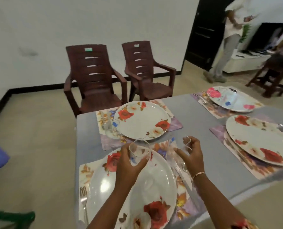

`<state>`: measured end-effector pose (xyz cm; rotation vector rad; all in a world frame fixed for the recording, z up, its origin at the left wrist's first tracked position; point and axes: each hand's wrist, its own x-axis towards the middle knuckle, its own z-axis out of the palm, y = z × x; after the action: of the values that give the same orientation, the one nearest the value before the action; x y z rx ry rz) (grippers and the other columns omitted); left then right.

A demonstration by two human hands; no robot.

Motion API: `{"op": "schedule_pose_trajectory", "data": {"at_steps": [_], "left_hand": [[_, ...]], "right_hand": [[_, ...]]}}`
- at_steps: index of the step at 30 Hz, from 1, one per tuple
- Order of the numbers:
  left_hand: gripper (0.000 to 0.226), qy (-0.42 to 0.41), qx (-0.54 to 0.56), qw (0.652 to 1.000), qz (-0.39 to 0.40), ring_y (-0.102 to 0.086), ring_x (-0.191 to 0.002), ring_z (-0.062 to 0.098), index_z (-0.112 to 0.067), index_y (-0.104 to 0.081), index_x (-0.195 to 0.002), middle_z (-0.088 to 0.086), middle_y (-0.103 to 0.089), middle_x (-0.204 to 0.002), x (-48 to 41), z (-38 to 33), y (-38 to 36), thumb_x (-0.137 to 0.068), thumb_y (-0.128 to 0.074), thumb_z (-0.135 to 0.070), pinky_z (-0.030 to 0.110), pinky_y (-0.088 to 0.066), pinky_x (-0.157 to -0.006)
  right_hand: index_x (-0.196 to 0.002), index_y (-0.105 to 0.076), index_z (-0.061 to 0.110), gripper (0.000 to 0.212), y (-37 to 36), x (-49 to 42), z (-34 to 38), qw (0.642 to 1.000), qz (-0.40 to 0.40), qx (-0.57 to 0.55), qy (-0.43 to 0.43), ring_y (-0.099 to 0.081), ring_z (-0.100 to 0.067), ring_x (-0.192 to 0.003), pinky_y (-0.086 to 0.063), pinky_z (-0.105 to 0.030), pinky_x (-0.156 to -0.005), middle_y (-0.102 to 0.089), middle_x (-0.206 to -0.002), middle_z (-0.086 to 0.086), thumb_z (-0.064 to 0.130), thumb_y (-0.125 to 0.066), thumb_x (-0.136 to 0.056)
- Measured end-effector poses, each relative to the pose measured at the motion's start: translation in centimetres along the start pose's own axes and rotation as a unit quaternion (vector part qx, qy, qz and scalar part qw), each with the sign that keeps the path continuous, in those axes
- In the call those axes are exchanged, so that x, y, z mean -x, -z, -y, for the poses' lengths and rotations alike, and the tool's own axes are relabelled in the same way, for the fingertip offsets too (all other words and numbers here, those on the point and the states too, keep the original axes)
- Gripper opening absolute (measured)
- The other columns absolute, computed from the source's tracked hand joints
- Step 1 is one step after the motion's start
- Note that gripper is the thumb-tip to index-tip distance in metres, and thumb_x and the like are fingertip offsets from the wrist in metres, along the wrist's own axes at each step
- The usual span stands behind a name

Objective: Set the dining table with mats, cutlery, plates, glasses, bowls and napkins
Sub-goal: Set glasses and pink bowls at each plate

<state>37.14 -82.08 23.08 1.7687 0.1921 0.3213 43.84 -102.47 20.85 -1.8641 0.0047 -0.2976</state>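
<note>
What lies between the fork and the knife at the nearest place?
In the head view, the floral plate lies between the fork and the knife, on its mat; the left hand holds a clear glass above it.

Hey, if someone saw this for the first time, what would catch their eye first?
The two hands at centre stand out: the left hand grips a clear glass above the near floral plate, and the right hand holds a second glass beside it. Around them, three more rose-patterned plates sit on floral mats across the grey table, with two brown chairs behind its far edge.
</note>
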Motion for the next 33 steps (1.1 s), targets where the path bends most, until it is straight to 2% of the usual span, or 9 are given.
{"op": "schedule_pose_trajectory", "data": {"at_steps": [4,8,12,15,19,25,28,31,33], "left_hand": [[0.06,0.019,-0.028,0.998,-0.062,-0.058,-0.097,0.013,-0.021,-0.048,-0.114,-0.011,-0.059,-0.103,0.8,-0.2,-0.4,-0.066,-0.081,-0.036,0.003,-0.043,-0.074],[0.071,0.025,-0.039,0.995,-0.088,-0.059,-0.103,0.008,-0.018,-0.05,-0.116,-0.006,-0.062,-0.11,1.4,-0.4,-0.9,-0.058,-0.073,-0.052,0.005,-0.044,-0.078],[0.059,0.03,-0.064,0.991,-0.113,-0.058,-0.1,0.012,-0.019,-0.05,-0.117,-0.005,-0.061,-0.111,2.1,-0.8,-1.9,-0.068,-0.08,-0.036,0.019,-0.048,-0.087],[0.053,0.019,-0.065,0.991,-0.119,-0.058,-0.097,0.008,-0.023,-0.05,-0.112,-0.01,-0.061,-0.106,2.4,-1.0,-2.9,-0.07,-0.081,-0.029,0.005,-0.044,-0.079],[0.051,0.008,-0.048,0.992,-0.118,-0.058,-0.098,-0.003,-0.019,-0.052,-0.112,-0.012,-0.061,-0.105,2.5,-1.7,-5.5,-0.07,-0.08,-0.023,0.003,-0.044,-0.076],[0.056,-0.029,-0.023,0.997,-0.07,-0.056,-0.095,-0.009,-0.02,-0.051,-0.111,-0.013,-0.06,-0.103,2.4,-3.9,-12.3,-0.067,-0.081,-0.038,0.003,-0.042,-0.077],[0.055,-0.042,-0.022,0.997,-0.054,-0.057,-0.099,-0.002,-0.032,-0.049,-0.107,-0.011,-0.06,-0.106,1.8,-4.9,-16.9,-0.062,-0.074,-0.052,0.004,-0.041,-0.08],[0.046,-0.065,-0.03,0.997,-0.018,-0.057,-0.098,0.004,-0.037,-0.044,-0.1,-0.013,-0.056,-0.103,1.3,-5.7,-22.1,-0.07,-0.079,-0.035,0.002,-0.04,-0.079],[0.047,-0.084,-0.035,0.996,0.015,-0.056,-0.096,-0.001,-0.038,-0.042,-0.1,-0.018,-0.054,-0.103,1.2,-6.5,-25.5,-0.071,-0.079,-0.034,0.001,-0.04,-0.078]], "right_hand": [[-0.107,-0.043,0.016,0.054,-0.7,-3.3,-1.6,0.999,0.039,-0.013,0.0,-0.051,-0.019,-0.097,-0.042,-0.029,-0.092,-0.052,-0.105,-0.002,0.009,-0.079,-0.068],[-0.106,-0.042,0.013,0.052,-1.5,-5.1,-3.0,0.998,0.06,-0.021,-0.011,-0.051,-0.022,-0.098,-0.042,-0.029,-0.089,-0.052,-0.106,-0.004,0.002,-0.077,-0.069],[-0.108,-0.039,0.013,0.056,-2.1,-5.5,-4.1,0.995,0.09,-0.028,-0.009,-0.05,-0.02,-0.099,-0.039,-0.01,-0.081,-0.05,-0.107,-0.005,0.007,-0.079,-0.069],[-0.109,-0.038,0.014,0.06,-2.0,-5.6,-4.4,0.993,0.114,-0.027,-0.002,-0.049,-0.019,-0.1,-0.039,-0.008,-0.081,-0.049,-0.108,-0.006,0.018,-0.08,-0.066],[-0.121,-0.038,0.011,0.063,-0.3,-6.1,-4.7,0.987,0.159,-0.007,0.003,-0.045,-0.015,-0.108,-0.039,-0.025,-0.094,-0.045,-0.117,0.0,0.011,-0.077,-0.071],[-0.126,-0.037,0.019,0.067,6.8,-5.9,-5.3,0.984,0.176,-0.002,0.019,-0.046,-0.011,-0.117,-0.035,-0.016,-0.098,-0.045,-0.125,0.002,0.016,-0.077,-0.072],[-0.126,-0.035,0.027,0.069,11.3,-5.2,-5.5,0.98,0.193,0.02,0.042,-0.048,-0.006,-0.118,-0.033,-0.001,-0.094,-0.048,-0.127,0.004,0.033,-0.077,-0.071],[-0.129,-0.029,0.037,0.083,15.5,-4.9,-5.9,0.975,0.202,0.064,0.07,-0.044,0.002,-0.121,-0.032,-0.003,-0.096,-0.042,-0.132,0.014,0.073,-0.062,-0.061],[-0.125,-0.028,0.043,0.08,18.2,-5.0,-6.3,0.976,0.186,0.079,0.076,-0.04,0.006,-0.121,-0.03,-0.003,-0.098,-0.038,-0.131,0.023,0.082,-0.052,-0.059]]}}
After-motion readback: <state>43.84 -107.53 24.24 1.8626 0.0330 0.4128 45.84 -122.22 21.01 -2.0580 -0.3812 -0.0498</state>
